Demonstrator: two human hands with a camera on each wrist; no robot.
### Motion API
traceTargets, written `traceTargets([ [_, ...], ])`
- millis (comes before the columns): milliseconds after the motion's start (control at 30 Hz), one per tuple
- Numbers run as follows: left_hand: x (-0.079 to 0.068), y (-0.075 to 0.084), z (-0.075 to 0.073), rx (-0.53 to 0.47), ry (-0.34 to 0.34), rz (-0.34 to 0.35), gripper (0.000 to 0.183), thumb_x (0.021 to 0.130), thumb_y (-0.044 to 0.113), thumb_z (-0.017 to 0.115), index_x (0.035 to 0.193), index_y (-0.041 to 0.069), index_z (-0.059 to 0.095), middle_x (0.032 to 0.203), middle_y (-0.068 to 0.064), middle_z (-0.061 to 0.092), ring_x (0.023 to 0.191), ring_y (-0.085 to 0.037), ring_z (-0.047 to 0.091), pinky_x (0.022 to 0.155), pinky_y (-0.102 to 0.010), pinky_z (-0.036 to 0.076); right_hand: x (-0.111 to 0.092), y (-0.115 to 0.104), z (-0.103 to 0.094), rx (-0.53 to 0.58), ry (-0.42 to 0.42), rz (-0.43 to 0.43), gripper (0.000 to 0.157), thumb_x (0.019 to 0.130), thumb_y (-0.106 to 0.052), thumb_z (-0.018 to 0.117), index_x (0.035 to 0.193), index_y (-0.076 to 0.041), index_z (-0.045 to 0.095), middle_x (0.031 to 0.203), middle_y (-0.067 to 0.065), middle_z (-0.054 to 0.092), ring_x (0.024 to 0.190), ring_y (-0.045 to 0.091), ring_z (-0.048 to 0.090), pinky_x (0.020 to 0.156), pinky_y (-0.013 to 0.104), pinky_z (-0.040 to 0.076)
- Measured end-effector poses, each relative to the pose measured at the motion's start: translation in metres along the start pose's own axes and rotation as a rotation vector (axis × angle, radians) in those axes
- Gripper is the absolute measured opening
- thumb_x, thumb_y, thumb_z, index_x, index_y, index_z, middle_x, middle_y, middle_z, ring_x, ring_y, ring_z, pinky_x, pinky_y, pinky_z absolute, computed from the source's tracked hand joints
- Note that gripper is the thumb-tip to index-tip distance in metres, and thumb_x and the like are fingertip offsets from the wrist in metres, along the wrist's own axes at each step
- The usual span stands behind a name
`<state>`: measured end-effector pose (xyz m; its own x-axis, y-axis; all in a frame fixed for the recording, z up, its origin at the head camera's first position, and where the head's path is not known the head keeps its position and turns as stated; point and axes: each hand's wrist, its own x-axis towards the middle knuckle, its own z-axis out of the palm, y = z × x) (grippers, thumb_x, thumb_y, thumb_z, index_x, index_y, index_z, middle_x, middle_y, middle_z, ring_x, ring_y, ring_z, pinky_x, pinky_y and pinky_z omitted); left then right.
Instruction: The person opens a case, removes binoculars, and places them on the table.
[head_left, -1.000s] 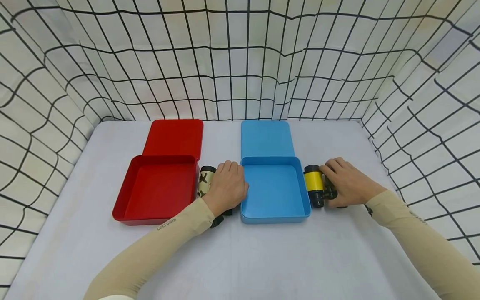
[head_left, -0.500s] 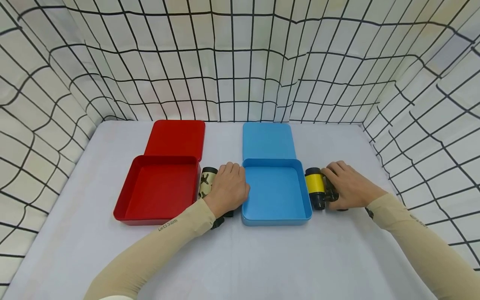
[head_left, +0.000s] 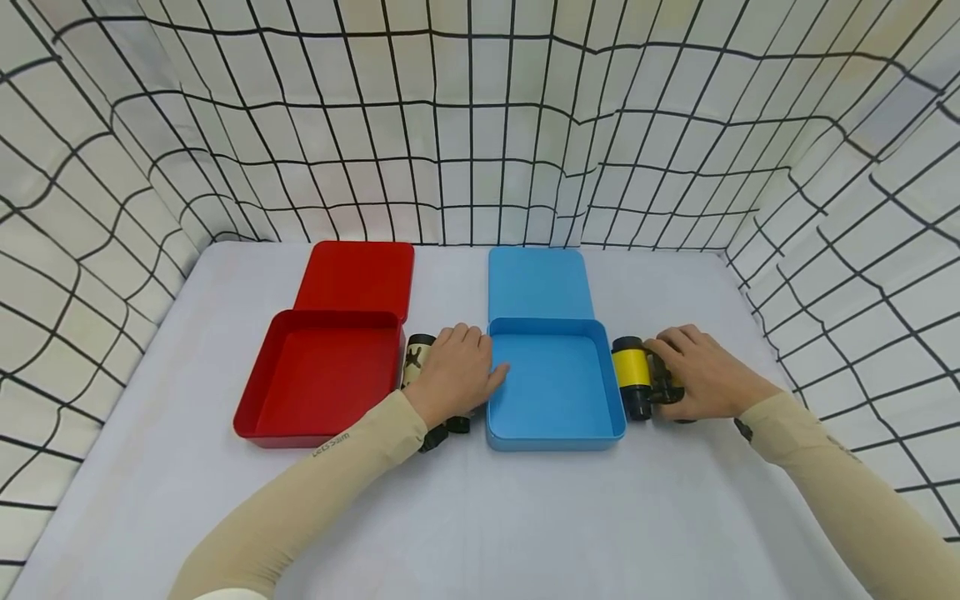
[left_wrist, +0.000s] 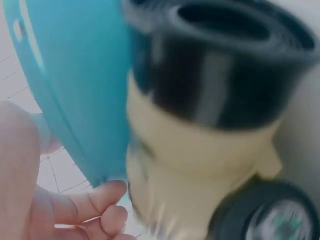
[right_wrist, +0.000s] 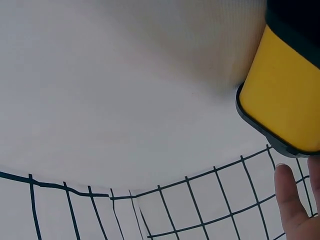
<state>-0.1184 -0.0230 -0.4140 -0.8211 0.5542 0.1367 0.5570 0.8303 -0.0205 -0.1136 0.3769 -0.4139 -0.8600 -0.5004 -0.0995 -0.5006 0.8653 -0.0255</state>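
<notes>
My left hand (head_left: 456, 371) lies over camouflage-patterned binoculars (head_left: 417, 354) standing between the two boxes. Its thumb sticks out over the near left rim of the blue box (head_left: 555, 443). In the left wrist view, the fingertips (left_wrist: 114, 192) are right at the side of the tan barrel (left_wrist: 175, 160), the thumb away from it. My right hand (head_left: 701, 375) grips yellow-and-black binoculars (head_left: 632, 368) from the right, beside the blue box. Fingers (right_wrist: 290, 195) show at the end of the yellow barrel (right_wrist: 282, 95) in the right wrist view. The palms hide parts of both binoculars.
A red box (head_left: 281, 440) with its lid (head_left: 356, 275) laid back stands to the left. The blue box's lid (head_left: 540, 282) also lies back. White cloth (head_left: 480, 517) covers the table, and black netting (head_left: 480, 158) over white sheeting surrounds the back and sides.
My left thumb has spread out to the right over the blue box's rim. The view has shifted slightly; both binoculars and both boxes keep their places, and the right hand stays put.
</notes>
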Motion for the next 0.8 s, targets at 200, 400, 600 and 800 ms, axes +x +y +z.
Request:
traceTargets([
  [200,0.003,-0.012,-0.011,-0.012,-0.029,-0.038,0.053,0.103,0.051,0.053,0.112,0.002,0.070,0.105,-0.014,0.072,0.098,-0.029,0.064,0.088,-0.041,0.056,-0.005,0.003,-0.005,0.012,-0.002,0.028,0.099,0.070,-0.062,0.085,0.149,-0.015,0.048,0.144,0.014,0.052,0.131,0.036,0.045,0.109,0.061,0.047],
  [400,-0.002,-0.036,-0.024,0.004,-0.008,-0.083,0.054,0.103,0.052,0.052,0.116,0.002,0.069,0.110,-0.015,0.071,0.103,-0.031,0.063,0.091,-0.043,0.054,-0.015,0.005,-0.016,0.023,-0.008,0.099,0.098,0.078,-0.079,0.071,0.150,-0.016,0.047,0.148,0.017,0.049,0.132,0.038,0.046,0.108,0.065,0.047],
  [600,-0.016,-0.069,-0.041,0.031,0.116,-0.105,0.050,0.101,0.050,0.058,0.109,0.002,0.066,0.104,-0.017,0.068,0.099,-0.033,0.060,0.088,-0.044,0.052,-0.020,0.007,-0.032,0.004,0.003,0.145,0.083,0.092,-0.067,0.063,0.152,-0.012,0.046,0.150,0.022,0.047,0.134,0.045,0.044,0.108,0.069,0.045],
  [800,-0.028,-0.095,-0.062,-0.039,0.224,-0.157,0.044,0.098,0.046,0.063,0.102,0.003,0.061,0.103,-0.018,0.066,0.102,-0.036,0.060,0.089,-0.049,0.051,-0.022,0.016,-0.049,-0.003,0.062,0.197,0.076,0.095,-0.057,0.067,0.151,-0.010,0.046,0.151,0.025,0.045,0.137,0.047,0.041,0.110,0.070,0.043],
])
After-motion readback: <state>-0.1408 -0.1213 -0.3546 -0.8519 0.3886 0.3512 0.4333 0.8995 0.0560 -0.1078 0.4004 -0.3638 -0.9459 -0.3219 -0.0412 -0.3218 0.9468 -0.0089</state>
